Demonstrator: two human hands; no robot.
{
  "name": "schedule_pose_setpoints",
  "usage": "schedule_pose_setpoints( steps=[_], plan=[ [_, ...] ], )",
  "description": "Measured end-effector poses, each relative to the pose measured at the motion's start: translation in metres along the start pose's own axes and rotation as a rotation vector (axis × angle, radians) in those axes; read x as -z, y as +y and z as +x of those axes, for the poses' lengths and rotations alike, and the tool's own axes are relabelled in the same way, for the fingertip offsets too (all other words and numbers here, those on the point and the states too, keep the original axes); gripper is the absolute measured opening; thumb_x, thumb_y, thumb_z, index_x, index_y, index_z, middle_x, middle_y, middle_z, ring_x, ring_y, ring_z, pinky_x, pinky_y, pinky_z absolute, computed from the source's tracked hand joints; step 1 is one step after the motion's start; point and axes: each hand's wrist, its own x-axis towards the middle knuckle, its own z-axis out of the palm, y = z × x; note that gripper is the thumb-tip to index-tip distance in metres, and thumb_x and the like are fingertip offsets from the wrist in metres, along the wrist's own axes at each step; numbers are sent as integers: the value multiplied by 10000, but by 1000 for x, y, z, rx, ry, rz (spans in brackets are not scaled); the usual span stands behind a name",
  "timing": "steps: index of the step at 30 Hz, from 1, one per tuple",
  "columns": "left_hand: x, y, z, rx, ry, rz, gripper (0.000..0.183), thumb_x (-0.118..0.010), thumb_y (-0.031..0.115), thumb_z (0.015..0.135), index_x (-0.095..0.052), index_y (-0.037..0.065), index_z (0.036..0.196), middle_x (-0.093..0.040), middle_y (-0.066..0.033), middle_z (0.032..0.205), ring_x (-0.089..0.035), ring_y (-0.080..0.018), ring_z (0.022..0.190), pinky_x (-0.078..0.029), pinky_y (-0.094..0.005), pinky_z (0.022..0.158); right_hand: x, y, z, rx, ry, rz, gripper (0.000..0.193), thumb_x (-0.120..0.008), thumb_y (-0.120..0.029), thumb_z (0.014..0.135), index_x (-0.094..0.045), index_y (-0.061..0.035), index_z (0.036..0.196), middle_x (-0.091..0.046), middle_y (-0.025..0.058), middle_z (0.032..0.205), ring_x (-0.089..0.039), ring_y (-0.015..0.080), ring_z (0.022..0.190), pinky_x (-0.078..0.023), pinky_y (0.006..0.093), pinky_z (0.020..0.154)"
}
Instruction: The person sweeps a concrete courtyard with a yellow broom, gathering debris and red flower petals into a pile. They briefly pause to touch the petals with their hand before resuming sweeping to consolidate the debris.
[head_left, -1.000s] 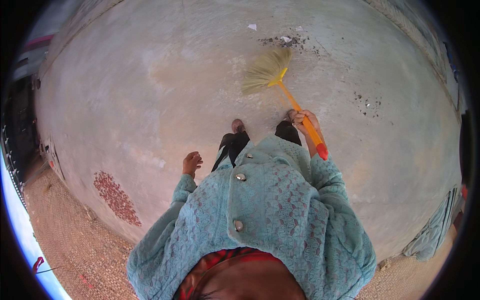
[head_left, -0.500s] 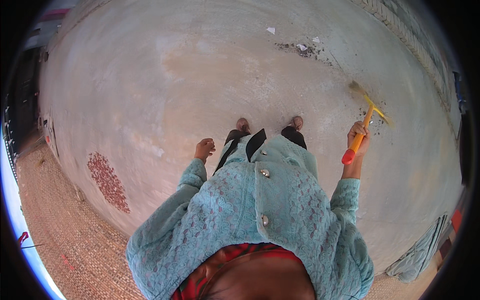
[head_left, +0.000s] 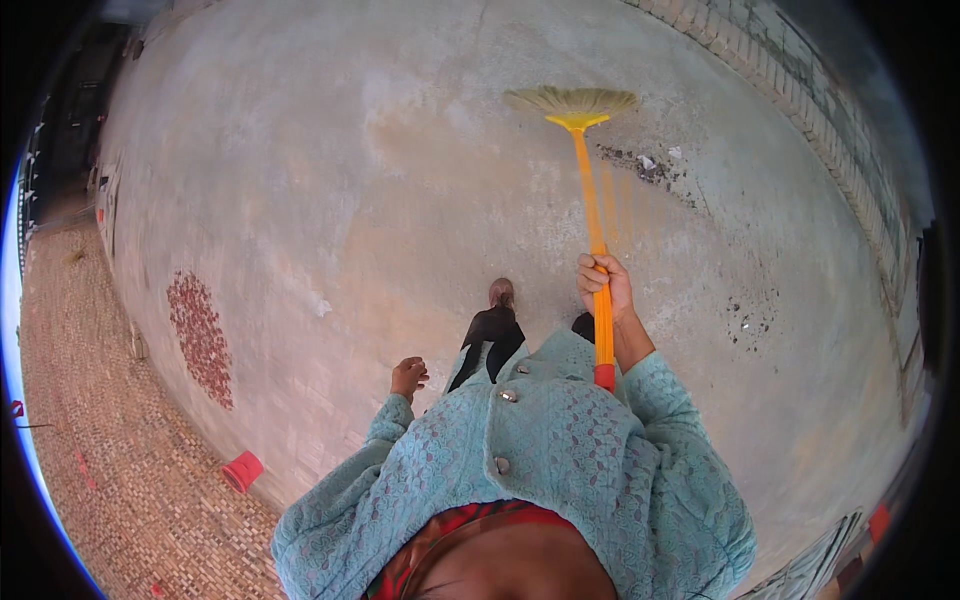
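My right hand is wrapped round the orange handle of a broom, just above its red end cap. The handle runs away from me, with its yellow collar and fanned, straw-coloured bristles at the far end over the concrete floor. Close to the bristles, on their near right side, lies a patch of dark debris with white scraps in it. My left hand hangs beside my body with its fingers curled; whether anything is in them I cannot make out.
More scattered bits lie on the floor to the right. A patch of small red pieces is spread on the left, near a red bucket and brick paving. A wall edge runs along the far right.
The broom has swung from the right to ahead of me, its bristles now farther off and turned broadside. My right hand has moved left with it. The red bucket has come into view.
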Motion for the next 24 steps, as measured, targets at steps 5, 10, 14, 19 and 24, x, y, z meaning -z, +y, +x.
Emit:
schedule_pose_setpoints(
  steps=[5,10,14,19,24],
  plan=[
    [30,-40,-17,8,7,-98,249,-506,159,774,-517,19,980,-559,-73,785,-566,-172,686,-466,-300,575,-7,30,118,-28,103,-107,200,-433,0,709,-381,-17,901,-454,103,732,-402,72,448,-343,181,410],
    [50,-46,-25,1,41,-104,238,-500,183,769,-521,64,974,-566,-40,759,-564,-141,642,-428,-276,518,18,2,160,-12,217,-45,177,-415,20,697,-377,54,866,-461,128,735,-444,102,469,-372,192,420],
    [41,-15,-32,-34,17,-41,256,-501,186,765,-520,60,987,-565,-38,767,-564,-136,654,-431,-272,527,44,-66,97,145,161,145,184,-404,8,700,-359,87,860,-425,108,706,-461,106,467,-411,198,434],
    [16,41,-34,-7,-21,68,279,-501,176,762,-512,50,1011,-564,-36,761,-560,-128,646,-426,-259,526,71,-147,-41,482,212,205,221,-398,19,687,-346,118,878,-416,137,752,-460,122,470,-410,188,415],
    [-6,85,-25,-115,-103,135,295,-515,174,764,-502,33,1022,-565,-36,765,-558,-125,646,-420,-254,524,96,-230,-181,730,195,51,139,-406,19,675,-378,50,807,-419,60,639,-449,108,516,-422,192,473]
  ],
)
